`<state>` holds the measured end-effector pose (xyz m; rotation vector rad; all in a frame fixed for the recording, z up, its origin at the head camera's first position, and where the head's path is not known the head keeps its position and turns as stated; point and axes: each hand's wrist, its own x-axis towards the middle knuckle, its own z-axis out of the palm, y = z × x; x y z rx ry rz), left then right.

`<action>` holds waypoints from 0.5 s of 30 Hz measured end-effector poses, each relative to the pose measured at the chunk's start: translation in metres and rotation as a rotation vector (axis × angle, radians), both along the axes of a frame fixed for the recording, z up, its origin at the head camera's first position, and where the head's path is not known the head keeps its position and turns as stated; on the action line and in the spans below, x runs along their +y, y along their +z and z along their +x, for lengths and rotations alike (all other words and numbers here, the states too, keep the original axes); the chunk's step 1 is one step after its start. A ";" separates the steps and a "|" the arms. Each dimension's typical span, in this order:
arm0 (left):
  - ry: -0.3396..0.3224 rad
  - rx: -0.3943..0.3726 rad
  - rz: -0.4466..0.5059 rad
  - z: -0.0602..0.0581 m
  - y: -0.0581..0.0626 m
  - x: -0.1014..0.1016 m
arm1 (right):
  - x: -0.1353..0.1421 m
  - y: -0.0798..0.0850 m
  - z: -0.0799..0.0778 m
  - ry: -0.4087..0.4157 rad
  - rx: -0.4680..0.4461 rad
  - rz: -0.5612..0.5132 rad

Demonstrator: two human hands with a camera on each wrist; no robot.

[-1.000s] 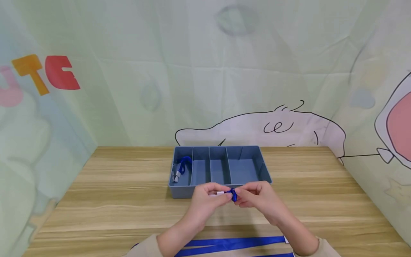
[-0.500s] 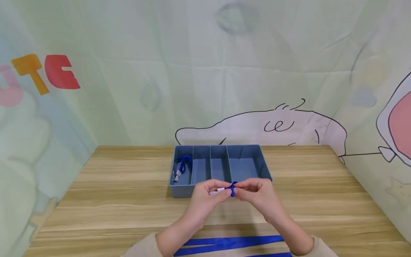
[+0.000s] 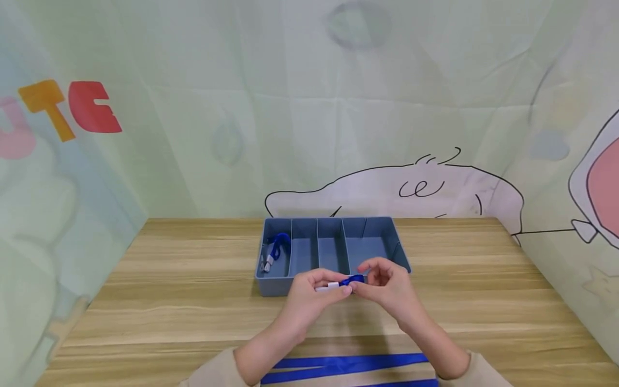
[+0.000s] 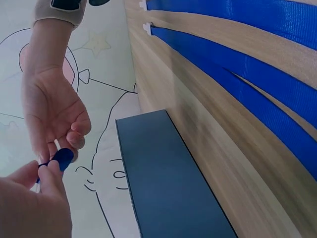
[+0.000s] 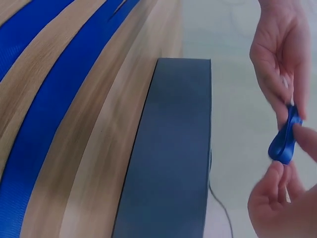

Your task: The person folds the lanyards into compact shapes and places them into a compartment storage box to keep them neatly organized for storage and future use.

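A blue lanyard (image 3: 353, 280), folded into a small bundle with a white end fitting (image 3: 332, 285), is held up in front of the box. My left hand (image 3: 314, 295) pinches the bundle between thumb and fingertips, the white fitting lying across its fingers. At the other end my right hand (image 3: 391, 287) has its thumb against the blue band, its index finger lifted and the other fingers curled. From the right wrist view, the flattened loop (image 5: 285, 144) of the band runs between the left fingertips (image 5: 290, 106) and the right hand (image 5: 282, 198).
A grey-blue divided box (image 3: 285, 286) stands behind the hands. In its left compartment lies a bundled blue lanyard (image 3: 276, 247) with a white fitting and metal clip. Several long blue straps (image 3: 338, 365) lie flat along the near table (image 3: 169, 301). Printed cloth (image 3: 193, 134) walls surround the table.
The blue band between the hands has turned from hanging down to pointing right as a compact bundle. My right index finger has lifted away from the thumb; the left hand keeps its pinch.
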<state>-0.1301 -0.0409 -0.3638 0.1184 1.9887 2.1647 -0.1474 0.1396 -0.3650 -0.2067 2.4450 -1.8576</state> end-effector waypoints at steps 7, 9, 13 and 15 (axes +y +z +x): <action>-0.027 -0.002 0.011 -0.002 0.001 -0.005 | 0.014 -0.006 -0.010 0.253 -0.177 -0.192; -0.041 0.044 -0.068 -0.004 0.001 -0.008 | 0.017 -0.006 -0.011 0.305 -0.196 -0.224; -0.078 0.126 -0.247 -0.008 -0.001 -0.014 | 0.018 -0.003 -0.008 0.338 -0.204 -0.194; -0.099 0.131 -0.270 -0.008 -0.002 -0.016 | 0.017 -0.002 -0.007 0.335 -0.205 -0.161</action>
